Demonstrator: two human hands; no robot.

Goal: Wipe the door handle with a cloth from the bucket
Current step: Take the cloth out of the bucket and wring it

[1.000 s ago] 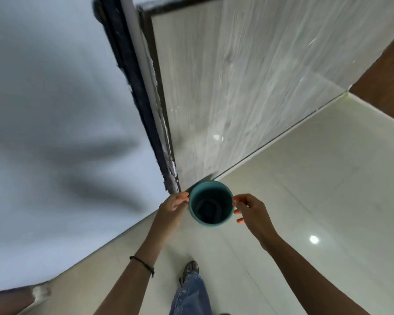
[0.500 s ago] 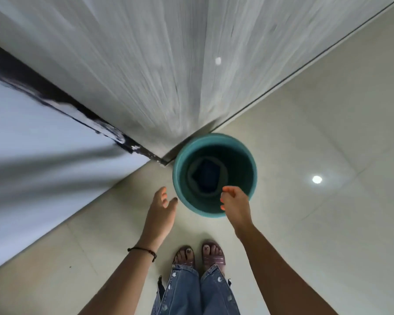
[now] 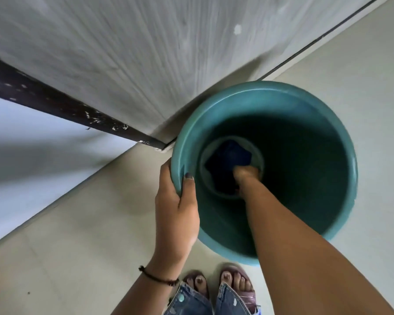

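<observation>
Looking down from my head camera, I am bending over the teal plastic bucket (image 3: 323,123), which is standing on the pale tiled floor (image 3: 77,235) right at the foot of the grey wood-grain door (image 3: 123,53), just ahead of my sandalled feet (image 3: 218,283).

My left hand (image 3: 176,210) is wrapping the bucket's near-left rim, thumb hooked inside and fingers outside, steadying it.

My right hand (image 3: 246,176) is reaching deep inside, down at the bottom, and it is touching the dark blue cloth (image 3: 230,155) lying crumpled there. My fingers are hidden in the shadow behind my wrist, so I cannot tell whether they are closing on the cloth or only resting against it.

The cloth looks soft and limp, so I am judging it light and easy to bunch; if it is wet it will be heavier and will drip. Pinching a fold near the middle of the heap should bring it all up at once, whereas a corner would let it trail along the wall. The bucket seems light enough to tip, so my rim grip is worth keeping.

The door handle is not in view.
</observation>
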